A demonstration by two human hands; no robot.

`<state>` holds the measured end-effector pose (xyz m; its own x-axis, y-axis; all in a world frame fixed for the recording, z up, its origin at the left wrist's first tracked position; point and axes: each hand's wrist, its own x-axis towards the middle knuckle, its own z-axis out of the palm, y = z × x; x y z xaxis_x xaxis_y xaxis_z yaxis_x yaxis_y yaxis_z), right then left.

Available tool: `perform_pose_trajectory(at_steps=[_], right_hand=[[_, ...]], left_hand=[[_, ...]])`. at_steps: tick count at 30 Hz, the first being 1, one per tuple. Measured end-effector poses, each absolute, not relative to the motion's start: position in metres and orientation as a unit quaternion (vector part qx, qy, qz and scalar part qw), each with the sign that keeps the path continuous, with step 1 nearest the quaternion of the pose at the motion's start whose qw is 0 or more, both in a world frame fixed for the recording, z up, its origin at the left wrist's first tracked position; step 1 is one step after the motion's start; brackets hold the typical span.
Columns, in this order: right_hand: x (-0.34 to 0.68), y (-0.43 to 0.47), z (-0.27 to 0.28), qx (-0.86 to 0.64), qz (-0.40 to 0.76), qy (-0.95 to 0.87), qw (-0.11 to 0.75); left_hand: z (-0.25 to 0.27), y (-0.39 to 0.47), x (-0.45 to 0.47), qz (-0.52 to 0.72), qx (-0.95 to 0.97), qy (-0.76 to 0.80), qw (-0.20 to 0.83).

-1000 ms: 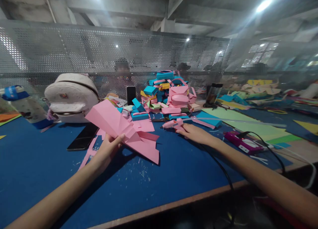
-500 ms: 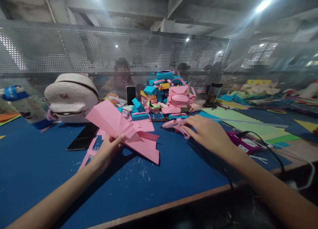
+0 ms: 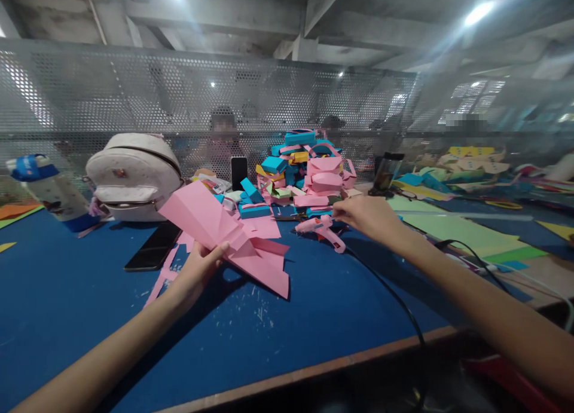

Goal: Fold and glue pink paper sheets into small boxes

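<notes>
My left hand (image 3: pixel 204 266) is closed on a folded pink paper piece (image 3: pixel 233 236), thumb on top, holding it tilted above the blue table mat (image 3: pixel 215 359). My right hand (image 3: pixel 365 216) is raised just behind a pink hot glue gun (image 3: pixel 325 231). Its fingers are bent and pressed together, and whatever may be between them is hidden. The glue gun rests on the mat with its nozzle to the left and a black cord (image 3: pixel 394 293) running from its handle toward the table edge.
Pink and blue paper boxes (image 3: pixel 323 174) are piled at the back. A white backpack (image 3: pixel 130 180), a bottle (image 3: pixel 56 195) and a black phone (image 3: pixel 152 248) are on the left. Green paper sheets (image 3: pixel 466 236) and a dark bottle (image 3: pixel 386 174) are on the right. People sit beyond a perforated screen (image 3: pixel 156 90).
My right hand has let go of the glue gun and moved slightly up and right. The glue gun now lies free on the mat. My left hand keeps the pink paper piece.
</notes>
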<state>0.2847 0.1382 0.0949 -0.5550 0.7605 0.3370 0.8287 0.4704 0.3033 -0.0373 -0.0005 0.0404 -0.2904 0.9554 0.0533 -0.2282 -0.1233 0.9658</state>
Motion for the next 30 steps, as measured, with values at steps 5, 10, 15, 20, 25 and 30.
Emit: perform_pose_trajectory(at_steps=[5, 10, 15, 20, 25, 30], right_hand=[[0.277, 0.135, 0.103, -0.444, -0.240, -0.862, 0.038], [0.269, 0.135, 0.109, -0.439, -0.237, -0.867, 0.010], [0.267, 0.137, 0.112, -0.435, -0.233, -0.870, -0.005], [0.267, 0.138, 0.113, -0.432, -0.230, -0.872, -0.010], [0.265, 0.140, 0.112, -0.434, -0.226, -0.872, -0.002], [0.267, 0.143, 0.108, -0.432, -0.214, -0.876, 0.017]], left_hand=[[0.043, -0.002, -0.036, 0.634, 0.393, 0.483, 0.458], [0.043, -0.001, -0.035, 0.637, 0.390, 0.482, 0.458], [0.047, -0.004, -0.034, 0.634, 0.389, 0.477, 0.468], [0.048, -0.005, -0.034, 0.635, 0.380, 0.481, 0.470], [0.045, -0.004, -0.036, 0.637, 0.379, 0.480, 0.469], [0.040, 0.000, -0.040, 0.640, 0.365, 0.467, 0.489]])
